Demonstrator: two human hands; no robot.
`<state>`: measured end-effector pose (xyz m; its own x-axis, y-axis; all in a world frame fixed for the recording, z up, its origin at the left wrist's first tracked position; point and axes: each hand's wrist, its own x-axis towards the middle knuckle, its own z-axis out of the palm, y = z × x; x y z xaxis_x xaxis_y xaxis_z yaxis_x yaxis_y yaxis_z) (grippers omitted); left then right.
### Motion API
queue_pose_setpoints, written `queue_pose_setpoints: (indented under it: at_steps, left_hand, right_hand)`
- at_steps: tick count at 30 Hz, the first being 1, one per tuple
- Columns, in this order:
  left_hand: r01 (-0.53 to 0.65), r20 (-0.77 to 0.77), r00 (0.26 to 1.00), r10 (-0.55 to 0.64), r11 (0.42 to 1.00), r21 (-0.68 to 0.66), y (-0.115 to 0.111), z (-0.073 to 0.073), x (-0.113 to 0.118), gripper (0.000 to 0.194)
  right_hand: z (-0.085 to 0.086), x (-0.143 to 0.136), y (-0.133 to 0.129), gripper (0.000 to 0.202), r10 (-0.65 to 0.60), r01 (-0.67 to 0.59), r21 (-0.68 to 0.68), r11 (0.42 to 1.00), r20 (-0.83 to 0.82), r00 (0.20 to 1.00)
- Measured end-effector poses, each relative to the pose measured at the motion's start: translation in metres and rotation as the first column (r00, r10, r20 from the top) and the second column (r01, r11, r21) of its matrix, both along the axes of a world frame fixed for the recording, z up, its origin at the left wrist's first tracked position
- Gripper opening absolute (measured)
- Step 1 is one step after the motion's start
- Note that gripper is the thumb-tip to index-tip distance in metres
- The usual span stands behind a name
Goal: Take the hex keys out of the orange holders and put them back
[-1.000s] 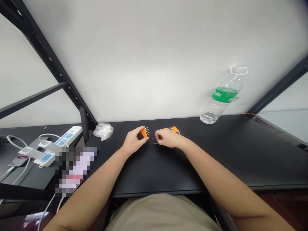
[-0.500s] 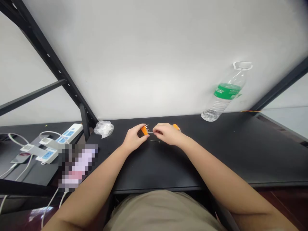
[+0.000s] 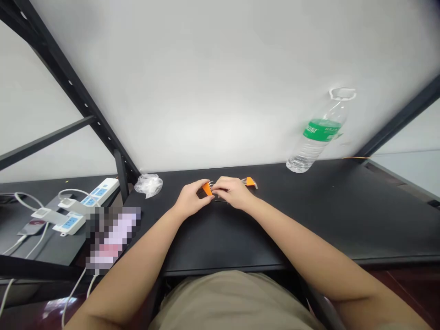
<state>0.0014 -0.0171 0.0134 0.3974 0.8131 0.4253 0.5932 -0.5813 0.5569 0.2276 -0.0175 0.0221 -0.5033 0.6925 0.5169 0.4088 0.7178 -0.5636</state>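
Observation:
In the head view, my left hand (image 3: 191,200) pinches an orange hex key holder (image 3: 207,188) between thumb and fingers. Thin metal keys stick out of its right side. My right hand (image 3: 234,192) is closed right beside the holder, its fingertips on a hex key (image 3: 212,188) mostly hidden by the fingers. Under the right hand a loose L-shaped hex key (image 3: 221,201) lies on the black table, partly covered. Just beyond the right hand rests a second orange holder (image 3: 250,182) with several keys in it.
A crumpled clear plastic bag (image 3: 149,184) lies at the back left of the table (image 3: 213,243). At the back right stands a water bottle (image 3: 314,133) with a green label. To the left are power strips (image 3: 105,190) with white cables, a blurred-out screen (image 3: 113,238) and a black metal frame (image 3: 48,135).
My right hand has moved left, closing the gap to the holder, and now partly covers the loose key. More of the second holder shows. My left hand has barely moved.

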Motion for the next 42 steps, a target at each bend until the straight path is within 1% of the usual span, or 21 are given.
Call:
queue_pose_setpoints:
  at_steps: [4,6,7,11,13,15,17,19,21,24,27,30,36,42]
  left_hand:
    - [-0.017,0.108,0.994,0.02,1.0,-0.026,0.001,-0.003,0.002,0.047]
    - [-0.049,0.141,0.989,0.051,0.999,-0.021,0.001,-0.005,0.002,0.048]
    - [-0.062,0.152,0.986,0.064,0.998,-0.017,0.002,-0.006,0.003,0.048]
    - [-0.082,0.175,0.981,0.083,0.997,-0.009,0.001,-0.008,0.003,0.049]
    - [-0.078,0.179,0.98,0.08,0.997,-0.021,0.001,-0.009,0.003,0.049]
    - [-0.085,0.176,0.98,0.088,0.996,-0.028,0.001,-0.009,0.003,0.05]
    - [-0.106,0.174,0.979,0.109,0.994,-0.022,0.002,-0.008,0.002,0.05]
    - [-0.129,0.175,0.976,0.129,0.992,-0.011,0.003,-0.007,0.001,0.05]
    - [-0.143,0.171,0.975,0.142,0.99,-0.007,0.005,-0.007,0.001,0.049]
    - [-0.147,0.163,0.975,0.148,0.989,-0.014,0.006,-0.008,0.001,0.049]
    - [-0.132,0.158,0.978,0.134,0.991,-0.021,0.007,-0.009,0.001,0.049]
    - [-0.117,0.135,0.984,0.116,0.993,-0.006,0.007,-0.009,0.001,0.05]
    - [-0.108,0.093,0.99,0.105,0.993,0.037,0.006,-0.008,0.0,0.051]
    - [-0.08,0.043,0.996,0.077,0.995,0.064,0.004,-0.006,0.0,0.053]
  right_hand:
    - [-0.007,-0.005,-0.001,0.018,-0.097,0.092,-0.041,0.995,-0.136,0.986]
    - [-0.009,-0.005,-0.002,0.018,-0.147,0.139,-0.058,0.989,-0.166,0.975]
    - [-0.01,-0.005,-0.002,0.019,-0.152,0.145,-0.054,0.988,-0.171,0.973]
    - [-0.018,-0.008,-0.001,0.02,-0.082,0.087,0.023,0.996,-0.176,0.981]
    - [-0.02,-0.011,-0.001,0.02,-0.06,0.068,0.052,0.996,-0.149,0.987]
    - [-0.018,-0.01,-0.002,0.022,-0.066,0.072,0.071,0.995,-0.082,0.994]
    - [-0.013,-0.006,-0.003,0.023,-0.103,0.098,0.063,0.993,0.08,0.992]
    - [-0.007,0.0,-0.003,0.02,-0.125,0.123,0.024,0.992,0.277,0.953]
    - [-0.005,0.006,-0.002,0.012,-0.1,0.121,-0.024,0.992,0.421,0.902]
    - [-0.008,0.01,-0.001,0.005,-0.048,0.102,-0.077,0.992,0.515,0.856]
    - [-0.013,0.009,-0.001,0.01,-0.057,0.132,-0.093,0.987,0.563,0.824]
    - [-0.01,0.006,-0.003,0.011,-0.089,0.159,-0.083,0.984,0.545,0.834]
    - [0.002,0.002,-0.004,0.008,-0.103,0.146,-0.079,0.986,0.4,0.911]
    - [0.001,-0.001,-0.005,0.007,-0.106,0.127,-0.052,0.99,0.303,0.947]
